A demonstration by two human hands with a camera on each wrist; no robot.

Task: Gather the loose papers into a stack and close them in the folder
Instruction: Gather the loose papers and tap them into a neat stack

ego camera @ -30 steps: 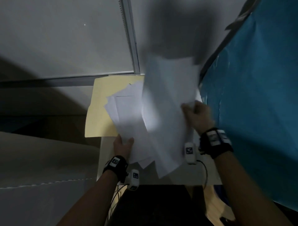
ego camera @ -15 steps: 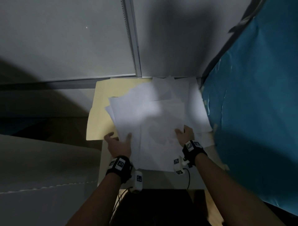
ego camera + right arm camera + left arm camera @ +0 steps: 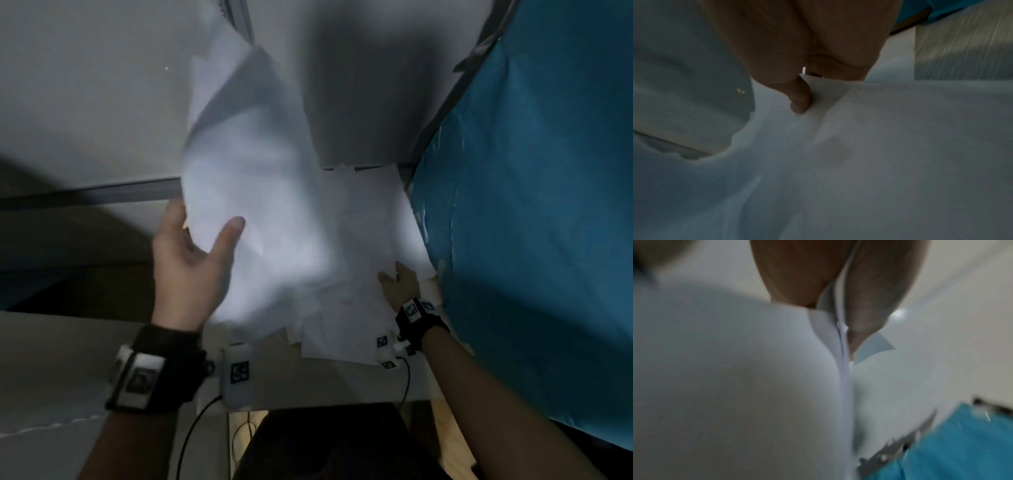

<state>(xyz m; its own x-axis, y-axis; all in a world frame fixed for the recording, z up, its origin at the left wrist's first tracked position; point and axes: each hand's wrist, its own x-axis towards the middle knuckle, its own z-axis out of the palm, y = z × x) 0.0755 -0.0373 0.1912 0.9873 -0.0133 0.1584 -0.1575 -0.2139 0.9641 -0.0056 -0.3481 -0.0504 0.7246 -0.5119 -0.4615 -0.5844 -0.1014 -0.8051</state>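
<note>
My left hand is raised and grips a blurred bundle of white papers, thumb on the front and fingers behind. The left wrist view shows the sheets pinched between thumb and fingers. More white sheets lie spread on the small table below. At their right edge my right hand holds them down. In the right wrist view its thumb presses on top of a sheet whose edge runs over the fingers. The lifted papers hide the yellow folder.
A blue cloth hangs close along the right side, nearly touching my right hand. A grey wall with a metal strip stands behind the table. The table's white front edge is near my wrists. A pale grey surface lies to the left.
My left hand has lifted a bundle of sheets up and leftward off the pile, covering the folder. My right hand has shifted right along the papers' edge.
</note>
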